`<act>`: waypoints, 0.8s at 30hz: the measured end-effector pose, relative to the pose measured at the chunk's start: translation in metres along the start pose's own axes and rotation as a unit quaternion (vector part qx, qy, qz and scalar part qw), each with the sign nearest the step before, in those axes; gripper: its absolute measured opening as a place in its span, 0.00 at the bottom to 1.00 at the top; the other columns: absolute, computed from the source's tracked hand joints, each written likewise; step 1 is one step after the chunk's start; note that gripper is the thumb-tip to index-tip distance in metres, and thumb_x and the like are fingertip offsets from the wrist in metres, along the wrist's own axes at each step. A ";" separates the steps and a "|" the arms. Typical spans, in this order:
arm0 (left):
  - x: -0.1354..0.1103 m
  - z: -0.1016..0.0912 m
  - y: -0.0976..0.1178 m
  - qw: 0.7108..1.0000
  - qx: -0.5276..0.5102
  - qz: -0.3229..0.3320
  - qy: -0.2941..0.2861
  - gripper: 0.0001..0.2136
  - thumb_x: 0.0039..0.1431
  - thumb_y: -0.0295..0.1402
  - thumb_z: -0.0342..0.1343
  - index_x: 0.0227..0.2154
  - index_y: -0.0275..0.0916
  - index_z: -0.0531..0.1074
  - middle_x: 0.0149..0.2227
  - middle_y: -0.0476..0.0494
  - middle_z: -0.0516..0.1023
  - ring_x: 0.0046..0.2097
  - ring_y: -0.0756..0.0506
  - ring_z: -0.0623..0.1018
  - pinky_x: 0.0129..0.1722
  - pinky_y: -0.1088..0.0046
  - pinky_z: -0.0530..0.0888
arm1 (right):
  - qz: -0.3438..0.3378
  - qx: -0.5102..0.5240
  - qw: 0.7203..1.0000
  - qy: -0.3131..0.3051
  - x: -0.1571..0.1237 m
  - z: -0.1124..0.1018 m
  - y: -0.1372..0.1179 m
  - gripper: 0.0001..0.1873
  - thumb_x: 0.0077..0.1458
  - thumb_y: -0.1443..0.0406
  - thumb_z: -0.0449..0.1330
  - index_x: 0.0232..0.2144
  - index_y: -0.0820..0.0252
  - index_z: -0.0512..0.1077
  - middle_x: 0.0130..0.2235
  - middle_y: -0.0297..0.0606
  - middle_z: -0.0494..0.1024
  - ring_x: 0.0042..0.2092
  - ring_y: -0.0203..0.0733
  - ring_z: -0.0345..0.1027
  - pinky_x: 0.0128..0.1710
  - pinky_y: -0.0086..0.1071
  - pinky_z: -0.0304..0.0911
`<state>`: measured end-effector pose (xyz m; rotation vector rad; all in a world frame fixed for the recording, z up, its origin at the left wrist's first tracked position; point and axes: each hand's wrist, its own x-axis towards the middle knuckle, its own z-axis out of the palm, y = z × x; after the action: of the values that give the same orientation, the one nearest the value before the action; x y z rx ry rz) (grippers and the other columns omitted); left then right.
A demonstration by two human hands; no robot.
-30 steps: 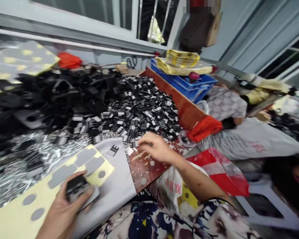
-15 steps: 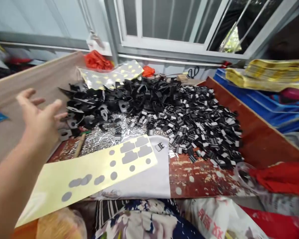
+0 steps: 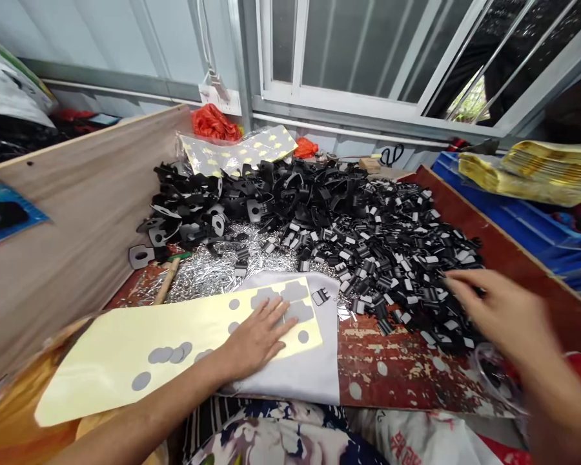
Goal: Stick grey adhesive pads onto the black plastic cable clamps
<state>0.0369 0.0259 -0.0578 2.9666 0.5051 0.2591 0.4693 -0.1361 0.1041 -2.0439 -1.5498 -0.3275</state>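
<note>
My left hand (image 3: 256,336) lies flat, fingers spread, on a long pale yellow backing sheet (image 3: 101,336) with grey round and rectangular stickers. The sheet rests over a light grey cloth (image 3: 314,374). A small black plastic clip piece (image 3: 321,296) lies alone beside the sheet's right end. My right hand (image 3: 498,310) is over the right edge of a heap of small black clip pieces (image 3: 401,252) with grey patches. Its thumb and finger come together at the heap; blur hides what they hold, if anything.
Larger black pieces (image 3: 198,206) heap behind silvery metal pins (image 3: 213,271). A wooden-handled tool (image 3: 167,281) lies left of the pins. Wooden boards (image 3: 91,194) wall the left side, a red-brown board (image 3: 503,239) the right. Beyond stands a blue crate (image 3: 527,226).
My left hand has come down from the raised position at the left onto the yellow sheet. My right hand has entered at the right. The view has shifted left.
</note>
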 end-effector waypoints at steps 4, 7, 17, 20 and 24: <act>-0.001 -0.004 0.005 0.998 -0.046 0.034 -0.012 0.27 0.73 0.38 0.52 0.73 0.49 0.60 0.75 0.35 0.58 0.76 0.32 0.55 0.73 0.44 0.55 | -0.072 0.099 0.983 -0.139 0.080 0.107 -0.083 0.14 0.64 0.59 0.59 0.47 0.53 0.82 0.52 0.42 0.84 0.54 0.51 0.78 0.59 0.42 0.70; 0.001 -0.007 0.006 0.995 -0.090 0.032 -0.010 0.26 0.72 0.40 0.54 0.71 0.46 0.64 0.74 0.32 0.60 0.75 0.31 0.57 0.73 0.43 0.55 | -0.027 0.051 0.987 -0.148 0.137 0.184 -0.135 0.21 0.66 0.61 0.60 0.57 0.63 0.77 0.60 0.50 0.79 0.62 0.49 0.72 0.64 0.38 0.64; 0.005 -0.026 -0.005 0.874 -0.467 -0.103 0.081 0.20 0.67 0.45 0.60 0.59 0.47 0.77 0.60 0.34 0.79 0.65 0.31 0.74 0.69 0.41 0.63 | -0.034 0.040 0.996 -0.077 0.131 0.181 -0.139 0.22 0.68 0.71 0.51 0.56 0.63 0.79 0.56 0.53 0.82 0.60 0.54 0.74 0.62 0.46 0.63; 0.010 -0.038 0.003 0.652 -0.700 -0.215 0.197 0.24 0.69 0.46 0.58 0.64 0.47 0.70 0.49 0.35 0.82 0.54 0.35 0.81 0.57 0.45 0.76 | -0.192 0.180 0.964 -0.034 0.063 0.168 -0.163 0.20 0.69 0.70 0.52 0.53 0.54 0.81 0.55 0.43 0.84 0.58 0.51 0.75 0.64 0.51 0.65; 0.020 -0.061 0.009 0.442 -0.835 -0.250 0.212 0.33 0.62 0.40 0.67 0.68 0.49 0.63 0.49 0.39 0.78 0.45 0.39 0.81 0.44 0.54 0.83 | -0.268 0.343 0.895 -0.099 -0.022 0.173 -0.203 0.21 0.67 0.71 0.53 0.53 0.48 0.81 0.55 0.39 0.84 0.58 0.48 0.76 0.60 0.50 0.71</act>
<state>0.0464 0.0299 0.0060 0.6840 0.5511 0.7840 0.2486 -0.0199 0.0079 -1.1134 -1.9791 0.2276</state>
